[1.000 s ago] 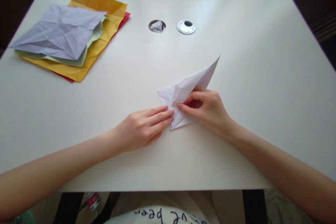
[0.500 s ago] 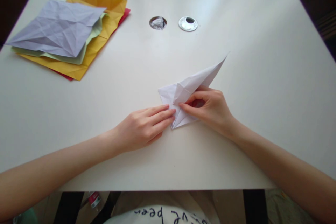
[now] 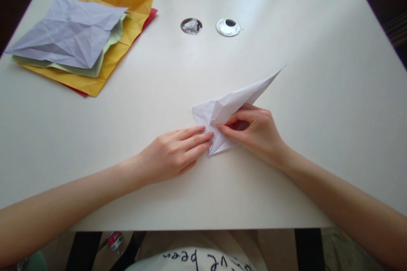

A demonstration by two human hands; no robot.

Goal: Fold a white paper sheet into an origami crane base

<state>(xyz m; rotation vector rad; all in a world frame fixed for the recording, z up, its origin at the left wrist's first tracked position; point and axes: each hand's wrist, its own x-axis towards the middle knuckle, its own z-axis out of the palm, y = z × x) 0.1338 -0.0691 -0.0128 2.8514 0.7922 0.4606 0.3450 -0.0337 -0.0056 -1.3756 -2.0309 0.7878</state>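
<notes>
The bench [image 3: 321,80] has room far along its right edge; folded paper [image 3: 233,104] blocks the middle, a paper stack [image 3: 65,36] the left.

The left arm [image 3: 73,203] stretches in from the near left, and the right arm [image 3: 343,201] from the near right. The left hand [image 3: 176,151] lies palm down, its fingers almost straight, pointing right. The right hand [image 3: 256,129] points left, thumb and first finger bent together like a pinch.

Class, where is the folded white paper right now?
In the head view, the folded white paper is just right of centre on the table, between the left hand and right hand.
</notes>
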